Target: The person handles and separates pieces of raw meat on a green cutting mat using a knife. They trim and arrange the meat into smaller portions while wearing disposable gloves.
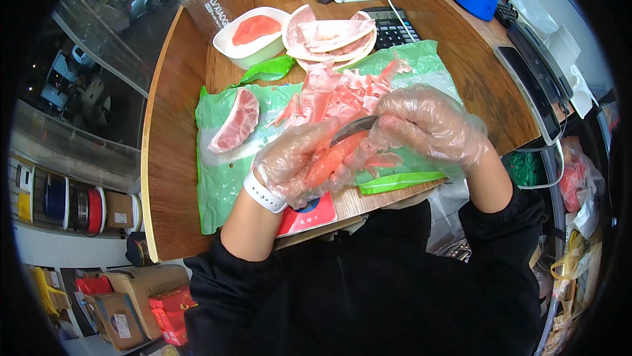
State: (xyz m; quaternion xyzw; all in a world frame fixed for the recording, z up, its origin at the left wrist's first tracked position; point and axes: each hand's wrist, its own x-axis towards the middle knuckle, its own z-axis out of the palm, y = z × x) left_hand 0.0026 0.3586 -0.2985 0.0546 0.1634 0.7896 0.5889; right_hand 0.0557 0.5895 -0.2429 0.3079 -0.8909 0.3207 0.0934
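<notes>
Both hands wear clear plastic gloves. My left hand (301, 161) holds a red pomelo segment (333, 158) with its flesh partly bared. My right hand (424, 126) grips a small curved metal blade (354, 129), which lies against the top of that segment; its handle is hidden in the fist. Just beyond the hands, a heap of peeled pink membranes (340, 91) rests on a green plastic bag (222, 183). An unpeeled pomelo segment (237, 121) lies at the left on the bag. A white bowl (227, 49) behind it contains red flesh (256, 30).
Pomelo rinds (328, 40) are stacked beside a calculator (395, 27) at the back. A clear bottle (200, 0) stands at the back left corner. The wooden rim (170, 124) borders the desk's left side. A phone (528, 91) lies on the right ledge, with a cable below.
</notes>
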